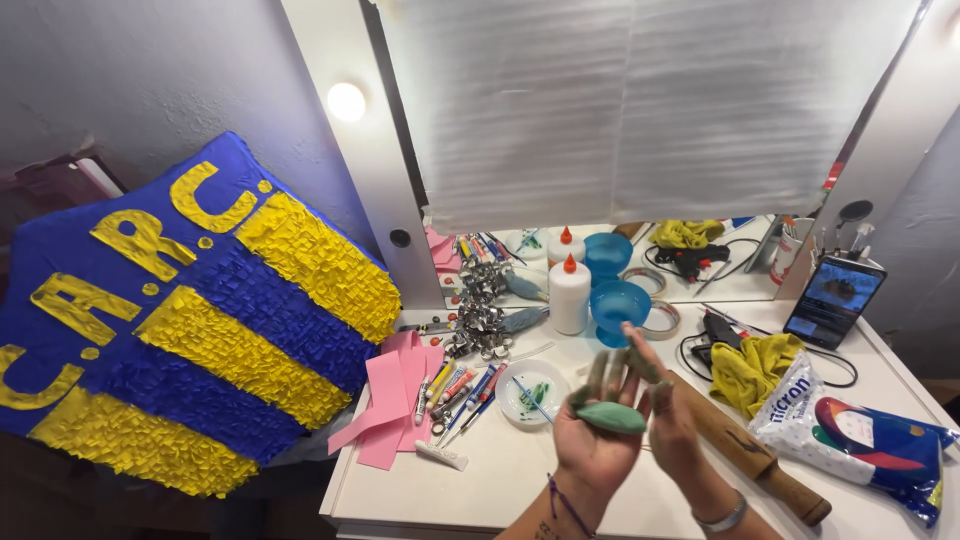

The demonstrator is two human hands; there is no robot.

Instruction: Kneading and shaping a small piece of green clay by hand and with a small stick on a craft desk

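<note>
White and crowded, the table (520, 470) stands before a lit mirror with a blue and yellow fringed shield shape (170, 320) leaning at its left side. Held above the table's front edge, the left hand (597, 440) lies palm up with a flattened lump of green clay (611, 417) resting on it, fingers spread rather than closed, so its grip is loose and cradling. The right hand (668, 410) presses against the lump from the side, its fingers smeared green; whether they pinch the clay or only push on it I cannot tell. This looks like the shaping step, the clay being worked between the palms. A further move would call for even pressure so the piece keeps its thickness. A wooden rolling pin (750, 450) lies just right of the hands, a small dish (533, 392) with paint just left.
</note>
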